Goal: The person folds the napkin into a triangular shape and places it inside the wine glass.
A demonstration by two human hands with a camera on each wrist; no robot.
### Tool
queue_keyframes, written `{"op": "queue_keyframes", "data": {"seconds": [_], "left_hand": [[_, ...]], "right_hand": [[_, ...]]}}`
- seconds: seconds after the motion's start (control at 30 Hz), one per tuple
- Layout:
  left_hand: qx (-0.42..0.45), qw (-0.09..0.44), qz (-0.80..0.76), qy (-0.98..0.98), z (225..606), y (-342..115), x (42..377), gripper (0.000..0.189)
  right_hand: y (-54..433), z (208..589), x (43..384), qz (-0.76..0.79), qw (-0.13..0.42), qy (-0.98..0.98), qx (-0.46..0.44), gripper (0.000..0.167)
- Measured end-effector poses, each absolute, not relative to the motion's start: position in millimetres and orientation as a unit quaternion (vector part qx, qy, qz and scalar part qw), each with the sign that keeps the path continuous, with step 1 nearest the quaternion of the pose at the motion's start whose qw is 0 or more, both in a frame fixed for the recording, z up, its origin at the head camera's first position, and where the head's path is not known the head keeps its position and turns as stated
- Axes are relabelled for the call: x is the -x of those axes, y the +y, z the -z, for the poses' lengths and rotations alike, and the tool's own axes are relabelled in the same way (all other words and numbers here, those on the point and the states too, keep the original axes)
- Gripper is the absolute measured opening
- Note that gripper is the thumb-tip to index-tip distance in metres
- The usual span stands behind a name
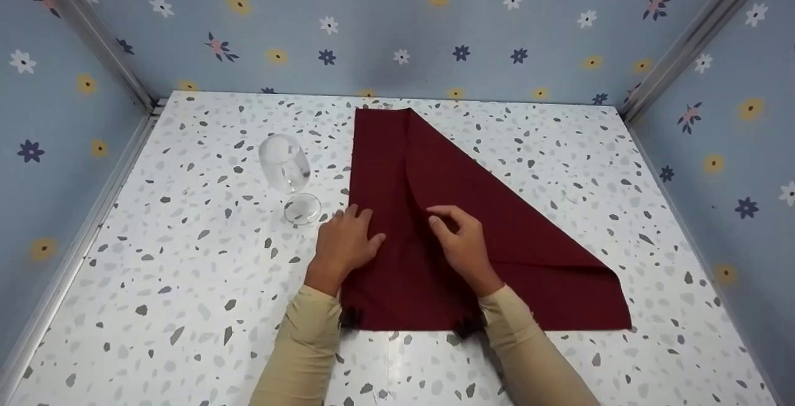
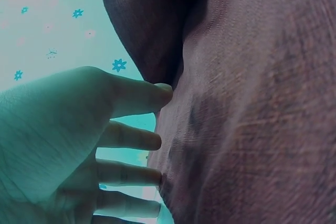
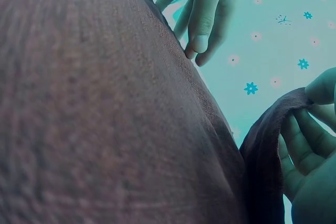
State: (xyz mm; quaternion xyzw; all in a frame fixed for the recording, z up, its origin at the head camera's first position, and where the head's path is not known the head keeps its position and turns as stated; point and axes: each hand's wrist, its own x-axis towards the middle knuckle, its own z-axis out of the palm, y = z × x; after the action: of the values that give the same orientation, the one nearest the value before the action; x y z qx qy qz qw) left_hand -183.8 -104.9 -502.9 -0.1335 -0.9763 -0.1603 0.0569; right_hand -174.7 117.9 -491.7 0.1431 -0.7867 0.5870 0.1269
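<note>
A dark red cloth (image 1: 385,157) lies on the speckled table, its upper right part folded over along a diagonal edge. My right hand (image 1: 463,244) pinches the raised corner of the folded layer between thumb and fingers, near the cloth's middle; the right wrist view shows the cloth edge bent over the fingers of this hand (image 3: 310,166). On the cloth's left edge rests my left hand (image 1: 346,241), fingers extended. In the left wrist view, the thumb and fingertips of that hand (image 2: 79,129) touch the cloth (image 2: 252,108).
A clear stemmed glass (image 1: 284,161) stands left of the cloth, just beyond my left hand. The white speckled tabletop (image 1: 199,257) is bounded by flowered blue walls (image 1: 372,27) at the back and on both sides.
</note>
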Motion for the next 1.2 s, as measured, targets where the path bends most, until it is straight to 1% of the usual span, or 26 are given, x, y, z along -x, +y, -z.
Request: {"op": "queue_keyframes", "data": {"seconds": [0.17,0.23,0.43,0.67,0.83,1.07,1.2], "left_hand": [[0.141,0.026,0.166,-0.976,501.2,-106.1,183.9,0.051],[0.139,0.02,0.166,-0.976,501.4,-106.7,184.0,0.051],[0.13,0.004,0.161,-0.978,500.8,-107.0,185.6,0.054],[0.129,-0.009,0.151,-0.98,498.5,-107.5,188.1,0.056],[0.128,-0.009,0.157,-0.979,499.3,-109.7,187.5,0.056],[0.124,0.008,0.175,-0.977,499.1,-110.5,188.1,0.055],[0.134,-0.006,0.174,-0.976,496.1,-111.2,187.3,0.054]], "right_hand": [[123.2,514.5,181.7,-0.59,0.124,-0.785,-0.14,0.018],[123.7,518.1,181.7,-0.59,0.12,-0.785,-0.144,0.018],[121.4,520.2,179.0,-0.579,0.118,-0.79,-0.161,0.02],[117.6,520.4,175.4,-0.575,0.105,-0.793,-0.17,0.018],[112.5,514.2,169.8,-0.581,0.104,-0.789,-0.172,0.017],[103.6,488.8,155.7,-0.574,0.113,-0.789,-0.191,0.016],[101.3,486.8,153.2,-0.573,0.113,-0.786,-0.202,0.017]]}}
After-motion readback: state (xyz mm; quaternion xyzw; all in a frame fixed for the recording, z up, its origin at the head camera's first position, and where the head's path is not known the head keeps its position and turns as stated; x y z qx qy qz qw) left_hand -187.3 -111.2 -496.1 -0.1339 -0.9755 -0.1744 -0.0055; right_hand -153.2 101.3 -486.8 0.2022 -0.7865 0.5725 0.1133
